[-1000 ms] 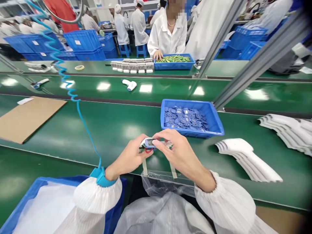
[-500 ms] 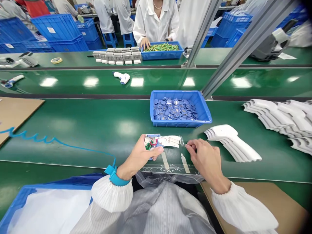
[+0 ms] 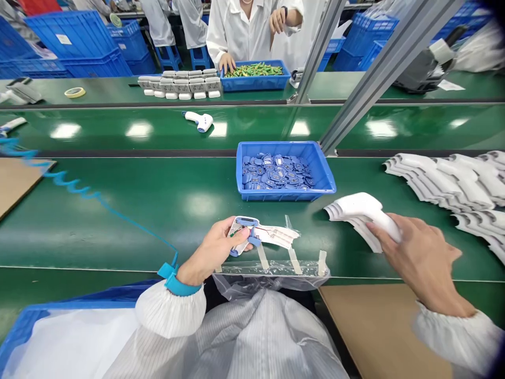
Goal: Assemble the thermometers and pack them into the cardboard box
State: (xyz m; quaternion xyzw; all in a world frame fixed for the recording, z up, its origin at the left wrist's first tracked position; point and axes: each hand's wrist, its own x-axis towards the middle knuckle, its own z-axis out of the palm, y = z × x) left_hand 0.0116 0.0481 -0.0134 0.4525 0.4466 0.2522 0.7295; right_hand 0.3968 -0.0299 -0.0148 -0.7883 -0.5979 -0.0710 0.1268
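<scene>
My left hand (image 3: 209, 250) grips a small blue-and-white display module (image 3: 245, 231) with red wires and a pale ribbon strip trailing to its right, held just above the green belt. My right hand (image 3: 414, 255) has closed on the top white housing shell (image 3: 365, 208) of a stack lying on the belt to the right. A blue tray (image 3: 321, 176) holding several blue display parts sits behind both hands. Pale tape strips (image 3: 294, 260) stick to a clear plastic edge in front of me.
More white shells (image 3: 453, 181) fan out at far right. A finished white thermometer (image 3: 199, 121) lies on the middle belt. A metal post (image 3: 379, 68) slants behind the tray. Cardboard (image 3: 379, 326) lies at lower right, a blue bin (image 3: 47, 337) at lower left. A person works across the line.
My right hand left the module, passed the tape strips, and moved right onto the shell stack. My left hand kept hold of the module, and the view shifted slightly.
</scene>
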